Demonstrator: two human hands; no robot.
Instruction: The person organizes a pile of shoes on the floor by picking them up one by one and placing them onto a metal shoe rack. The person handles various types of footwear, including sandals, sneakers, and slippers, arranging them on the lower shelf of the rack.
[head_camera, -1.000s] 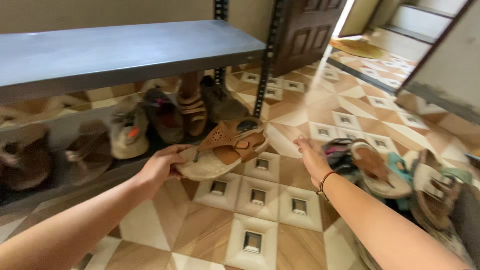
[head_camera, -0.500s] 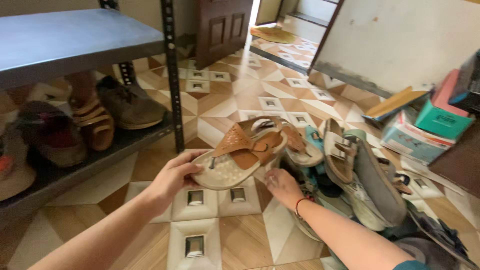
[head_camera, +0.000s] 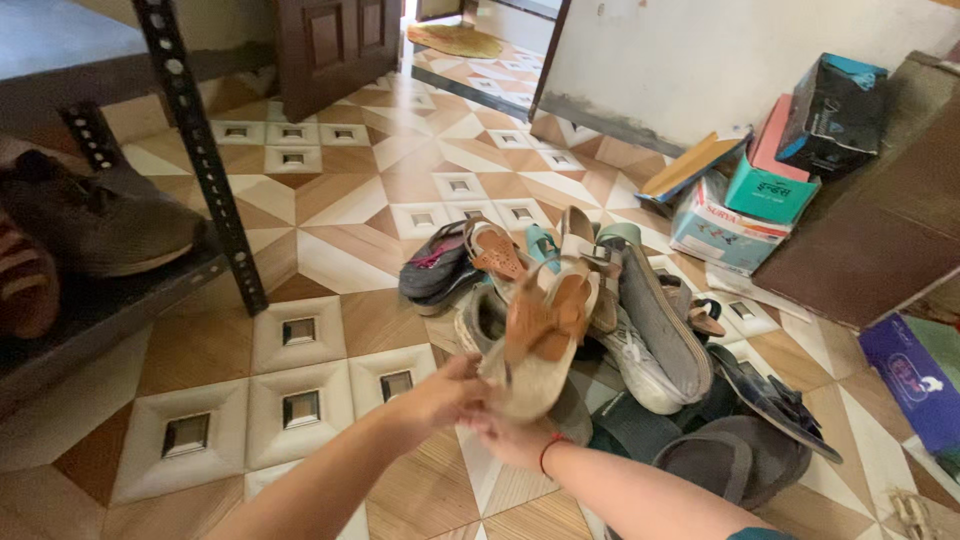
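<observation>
Both hands grip one tan sandal (head_camera: 540, 335) by its heel end, left hand (head_camera: 445, 395) and right hand (head_camera: 510, 435) closed on it, held over the near edge of the shoe pile (head_camera: 650, 340), which lies unsorted right of the part-filled rack (head_camera: 200, 160).

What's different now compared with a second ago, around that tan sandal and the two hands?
The tan sandal has gone from beside the shelf rack over to the heap of shoes on the floor. The right hand, which was reaching out empty, has come in under the sandal's heel end beside the left hand. The left hand kept its hold throughout; the shoes on the rack look unmoved.
</observation>
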